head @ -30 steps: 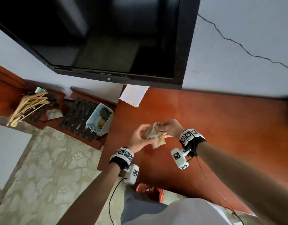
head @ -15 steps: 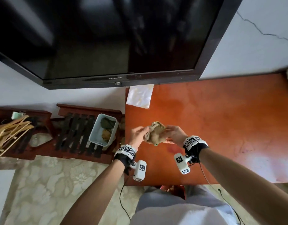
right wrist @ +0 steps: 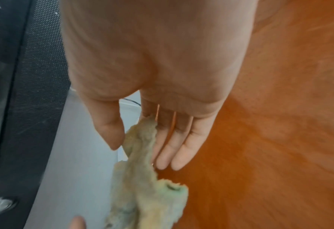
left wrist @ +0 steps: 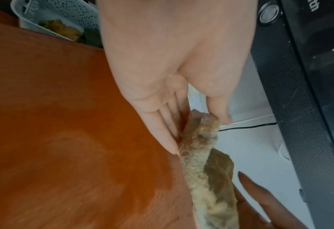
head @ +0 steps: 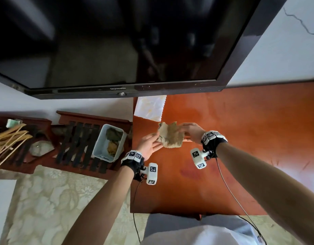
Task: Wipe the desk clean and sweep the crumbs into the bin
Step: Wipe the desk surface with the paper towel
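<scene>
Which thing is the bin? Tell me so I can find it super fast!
Find the big black TV, then the orange-brown desk under it. Just off the desk's left edge, on a dark slatted wooden rack, stands the bin: a small pale rectangular tub with brownish scraps inside. Nothing else there is pale plastic and open-topped.

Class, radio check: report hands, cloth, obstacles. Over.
Left hand and right hand pinch cloth, stretched above desk. Bin off desk's left edge. White paper at desk's back corner.
</scene>
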`<state>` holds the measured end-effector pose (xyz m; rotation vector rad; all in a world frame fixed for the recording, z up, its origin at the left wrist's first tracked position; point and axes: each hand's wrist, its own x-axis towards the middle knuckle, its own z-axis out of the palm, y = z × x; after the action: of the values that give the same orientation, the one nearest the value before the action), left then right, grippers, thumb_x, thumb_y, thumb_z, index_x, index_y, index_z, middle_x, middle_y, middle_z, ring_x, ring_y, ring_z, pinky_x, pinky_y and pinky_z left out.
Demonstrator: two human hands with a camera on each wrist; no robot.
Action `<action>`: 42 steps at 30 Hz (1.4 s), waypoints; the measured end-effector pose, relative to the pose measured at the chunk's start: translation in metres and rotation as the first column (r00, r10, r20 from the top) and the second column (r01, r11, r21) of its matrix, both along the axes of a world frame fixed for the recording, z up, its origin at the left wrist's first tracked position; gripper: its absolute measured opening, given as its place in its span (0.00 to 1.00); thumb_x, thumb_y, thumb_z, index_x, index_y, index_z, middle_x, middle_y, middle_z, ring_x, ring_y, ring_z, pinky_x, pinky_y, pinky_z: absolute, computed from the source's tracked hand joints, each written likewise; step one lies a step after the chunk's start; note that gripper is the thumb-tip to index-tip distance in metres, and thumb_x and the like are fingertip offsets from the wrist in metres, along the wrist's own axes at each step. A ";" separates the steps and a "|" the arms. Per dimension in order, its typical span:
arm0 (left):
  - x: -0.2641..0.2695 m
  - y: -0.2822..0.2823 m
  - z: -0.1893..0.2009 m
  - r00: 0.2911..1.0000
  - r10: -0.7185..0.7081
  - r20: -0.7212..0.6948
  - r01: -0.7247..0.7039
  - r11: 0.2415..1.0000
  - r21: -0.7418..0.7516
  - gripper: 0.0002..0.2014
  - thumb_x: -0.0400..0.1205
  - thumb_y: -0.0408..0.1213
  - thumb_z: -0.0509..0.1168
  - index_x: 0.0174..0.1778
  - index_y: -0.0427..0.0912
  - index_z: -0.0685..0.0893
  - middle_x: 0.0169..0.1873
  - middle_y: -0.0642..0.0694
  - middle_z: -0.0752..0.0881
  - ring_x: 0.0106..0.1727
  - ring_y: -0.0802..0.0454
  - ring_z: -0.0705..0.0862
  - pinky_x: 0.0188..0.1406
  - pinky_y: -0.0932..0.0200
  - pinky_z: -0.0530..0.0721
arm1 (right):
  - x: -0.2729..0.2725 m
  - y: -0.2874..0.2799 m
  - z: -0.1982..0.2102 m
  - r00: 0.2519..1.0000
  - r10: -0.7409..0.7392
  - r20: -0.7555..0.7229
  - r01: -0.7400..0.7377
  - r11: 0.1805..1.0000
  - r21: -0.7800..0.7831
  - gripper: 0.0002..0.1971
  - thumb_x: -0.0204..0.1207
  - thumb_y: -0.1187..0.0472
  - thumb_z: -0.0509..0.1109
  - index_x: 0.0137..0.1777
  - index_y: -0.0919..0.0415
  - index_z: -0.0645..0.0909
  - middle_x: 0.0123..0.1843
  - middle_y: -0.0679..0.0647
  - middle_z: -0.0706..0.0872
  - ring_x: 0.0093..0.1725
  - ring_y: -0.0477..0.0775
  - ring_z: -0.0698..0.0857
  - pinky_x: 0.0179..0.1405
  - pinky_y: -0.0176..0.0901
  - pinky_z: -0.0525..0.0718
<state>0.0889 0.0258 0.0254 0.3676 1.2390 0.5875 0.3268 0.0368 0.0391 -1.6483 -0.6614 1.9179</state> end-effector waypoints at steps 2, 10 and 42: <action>0.006 0.010 -0.004 0.999 -0.043 0.013 0.043 0.998 0.036 0.15 0.83 0.31 0.72 0.64 0.31 0.84 0.62 0.31 0.88 0.66 0.36 0.87 0.64 0.47 0.87 | 0.004 0.014 -0.003 0.999 0.054 -0.002 -0.054 0.998 0.009 0.10 0.80 0.65 0.71 0.61 0.60 0.83 0.47 0.51 0.87 0.42 0.50 0.85 0.45 0.46 0.85; 0.017 0.057 -0.021 0.999 -0.032 -0.022 0.033 0.999 0.036 0.15 0.84 0.16 0.60 0.62 0.33 0.85 0.60 0.29 0.88 0.61 0.38 0.90 0.57 0.51 0.91 | 0.022 0.071 -0.024 0.984 0.039 0.175 -0.047 0.998 0.043 0.08 0.73 0.66 0.77 0.51 0.59 0.87 0.55 0.60 0.90 0.49 0.57 0.89 0.56 0.56 0.90; -0.071 0.121 0.004 0.409 0.380 -0.830 0.278 0.814 0.510 0.04 0.79 0.31 0.72 0.46 0.37 0.90 0.39 0.43 0.91 0.39 0.48 0.88 0.38 0.58 0.85 | -0.074 0.094 -0.070 0.293 0.221 0.930 -0.802 0.587 0.112 0.31 0.83 0.43 0.62 0.84 0.46 0.60 0.88 0.52 0.54 0.87 0.57 0.49 0.74 0.61 0.76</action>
<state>0.0177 0.1468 0.0291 1.3516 2.1529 0.8738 0.2529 0.1303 -0.0305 -1.9829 -2.2693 0.7757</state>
